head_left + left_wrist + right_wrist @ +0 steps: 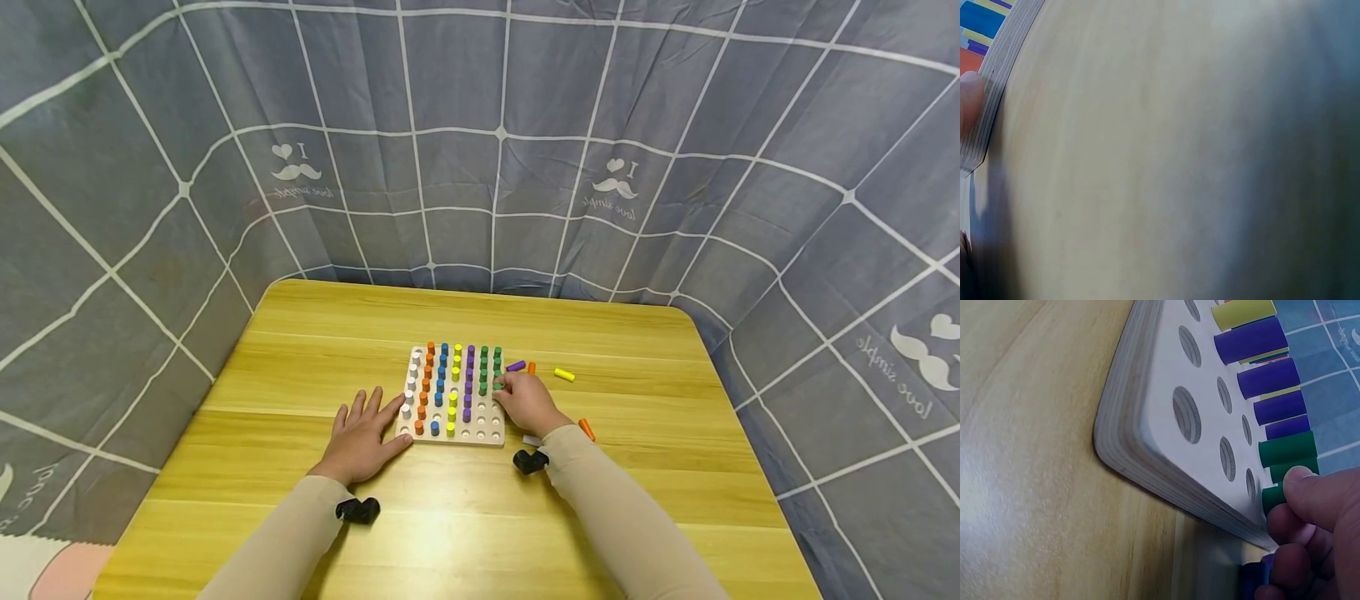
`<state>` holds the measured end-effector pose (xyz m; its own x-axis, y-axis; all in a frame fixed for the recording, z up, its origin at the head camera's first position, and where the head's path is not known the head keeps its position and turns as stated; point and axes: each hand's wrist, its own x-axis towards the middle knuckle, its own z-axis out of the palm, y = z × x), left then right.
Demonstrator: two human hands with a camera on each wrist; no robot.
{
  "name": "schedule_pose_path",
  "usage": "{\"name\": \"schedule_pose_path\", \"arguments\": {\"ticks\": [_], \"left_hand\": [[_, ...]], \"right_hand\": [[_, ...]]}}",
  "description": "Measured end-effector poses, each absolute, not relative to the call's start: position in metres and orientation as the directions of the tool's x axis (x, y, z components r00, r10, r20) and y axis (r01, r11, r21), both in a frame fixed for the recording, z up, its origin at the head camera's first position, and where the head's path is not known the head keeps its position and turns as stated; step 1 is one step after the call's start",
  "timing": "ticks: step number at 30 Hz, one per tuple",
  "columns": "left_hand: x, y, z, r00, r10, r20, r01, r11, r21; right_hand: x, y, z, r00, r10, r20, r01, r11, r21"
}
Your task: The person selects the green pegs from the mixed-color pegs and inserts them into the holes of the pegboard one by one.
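Note:
A pale wooden peg board [442, 438] stands on the table with columns of white, orange, blue, yellow, purple and green pegs. My right hand [529, 403] is at the board's right side. Its thumb and index finger pinch a green peg [1273, 499] in the outermost column, in line with other upright green pegs [1287, 448]. Below those fingers, a blue-purple peg [1252, 579] partly shows; whether the hand touches it cannot be told. My left hand [361, 443] rests with spread fingers at the board's left edge, the thumb touching the near left corner.
Right of the board lie loose pegs: a purple one [515, 366], a short orange one [532, 367], a yellow one [565, 375], another orange one [587, 429] and a white one [530, 440] partly behind the wrist. A grey checked curtain [457, 167] surrounds the wooden table [442, 533].

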<state>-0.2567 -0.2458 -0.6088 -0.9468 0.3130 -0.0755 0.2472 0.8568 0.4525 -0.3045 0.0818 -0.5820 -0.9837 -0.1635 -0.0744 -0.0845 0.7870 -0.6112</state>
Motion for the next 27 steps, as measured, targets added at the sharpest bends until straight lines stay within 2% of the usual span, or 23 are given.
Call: {"name": "schedule_pose_path", "arguments": {"ticks": [27], "left_hand": [[-0.2580, -0.2463, -0.6131, -0.947, 0.315, -0.065, 0.255, 0.860, 0.441]], "right_hand": [[-0.3013, 0.0815, -0.5852, -0.986, -0.159, -0.051, -0.094, 0.780, -0.618]]}}
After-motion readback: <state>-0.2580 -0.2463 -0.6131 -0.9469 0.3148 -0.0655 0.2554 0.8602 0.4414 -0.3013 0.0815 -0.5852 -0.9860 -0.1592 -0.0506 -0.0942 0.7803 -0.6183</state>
